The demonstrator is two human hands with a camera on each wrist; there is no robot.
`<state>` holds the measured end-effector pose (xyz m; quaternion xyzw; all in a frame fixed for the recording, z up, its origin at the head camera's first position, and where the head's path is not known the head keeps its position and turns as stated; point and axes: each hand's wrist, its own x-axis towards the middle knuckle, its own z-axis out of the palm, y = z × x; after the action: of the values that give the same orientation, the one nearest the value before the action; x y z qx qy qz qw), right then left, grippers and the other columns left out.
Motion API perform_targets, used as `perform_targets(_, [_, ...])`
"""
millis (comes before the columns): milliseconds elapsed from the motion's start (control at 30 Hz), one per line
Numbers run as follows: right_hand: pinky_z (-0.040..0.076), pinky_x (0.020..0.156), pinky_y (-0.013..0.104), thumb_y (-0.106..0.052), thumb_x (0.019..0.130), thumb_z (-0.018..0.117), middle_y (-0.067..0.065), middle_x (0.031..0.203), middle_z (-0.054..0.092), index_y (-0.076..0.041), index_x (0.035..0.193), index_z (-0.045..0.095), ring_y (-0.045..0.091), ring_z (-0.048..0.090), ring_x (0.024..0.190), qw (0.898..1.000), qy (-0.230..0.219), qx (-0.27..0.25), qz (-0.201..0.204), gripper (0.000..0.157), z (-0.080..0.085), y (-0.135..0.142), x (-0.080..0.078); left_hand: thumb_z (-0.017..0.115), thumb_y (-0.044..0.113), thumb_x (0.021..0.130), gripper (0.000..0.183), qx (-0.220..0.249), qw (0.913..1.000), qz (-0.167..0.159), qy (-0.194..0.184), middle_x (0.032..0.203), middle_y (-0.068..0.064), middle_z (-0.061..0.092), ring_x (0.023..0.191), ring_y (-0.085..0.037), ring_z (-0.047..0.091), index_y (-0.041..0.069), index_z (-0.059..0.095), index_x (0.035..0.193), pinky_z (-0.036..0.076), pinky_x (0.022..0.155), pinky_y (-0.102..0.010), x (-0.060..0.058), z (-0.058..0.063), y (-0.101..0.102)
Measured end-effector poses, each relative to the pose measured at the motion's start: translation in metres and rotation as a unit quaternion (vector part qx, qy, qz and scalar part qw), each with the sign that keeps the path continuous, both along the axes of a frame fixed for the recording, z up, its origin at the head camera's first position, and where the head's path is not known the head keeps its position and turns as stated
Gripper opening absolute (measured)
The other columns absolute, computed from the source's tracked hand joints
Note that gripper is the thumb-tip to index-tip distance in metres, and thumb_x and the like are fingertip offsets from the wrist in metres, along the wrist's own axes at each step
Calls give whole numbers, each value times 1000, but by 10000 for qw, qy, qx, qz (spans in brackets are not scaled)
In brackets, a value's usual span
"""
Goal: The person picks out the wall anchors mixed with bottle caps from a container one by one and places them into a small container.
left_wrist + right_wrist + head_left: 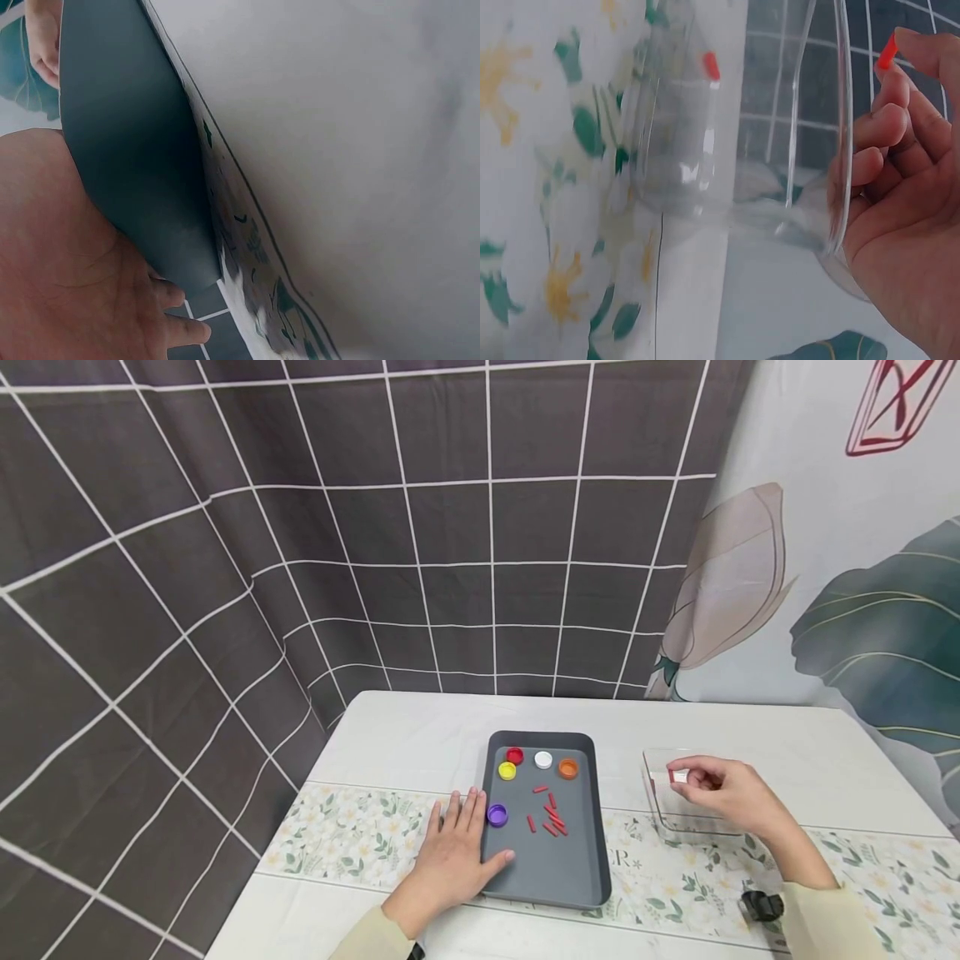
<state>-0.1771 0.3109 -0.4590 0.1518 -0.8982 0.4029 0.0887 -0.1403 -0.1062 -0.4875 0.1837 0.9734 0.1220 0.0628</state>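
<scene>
My right hand (723, 793) pinches a small red stick (887, 52) between thumb and fingertip. It is held above the rim of a clear container (660, 828). Another red stick (711, 66) shows through the container's wall in the right wrist view. My left hand (453, 852) lies with straight fingers along the left edge of a grey tray (543, 881), its thumb over the rim. Several short red sticks (553, 814) lie scattered in the middle of the tray. Beside the left fingertips sits a purple cap (497, 815).
Toward the tray's far end are a red cap (514, 756), a yellow cap (507, 771), a white cap (543, 760) and an orange cap (567, 768). A table with a floral cloth (345, 835) bears everything. Dark gridded curtain (450, 527) hangs behind.
</scene>
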Motion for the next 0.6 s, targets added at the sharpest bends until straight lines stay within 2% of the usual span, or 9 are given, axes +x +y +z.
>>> perform_targets(200, [38,51,23,-2,88,75,-10,69,54,0,108,73,2,46,57,10000,-34,-53,-8,20,-2,9,-3,47,65,98,93,-19,10000,7,42,168,-14,19,154,-41,13,4,19,162,7,122,-62,0,0,-1])
perform_targets(600, [38,54,20,-2,88,74,-10,72,55,3,114,72,2,46,61,9997,-107,227,-65,26,-3,17,-14,47,65,99,93,-58,10000,6,26,168,-15,17,154,-41,13,3,18,162,7,122,-62,1,2,0])
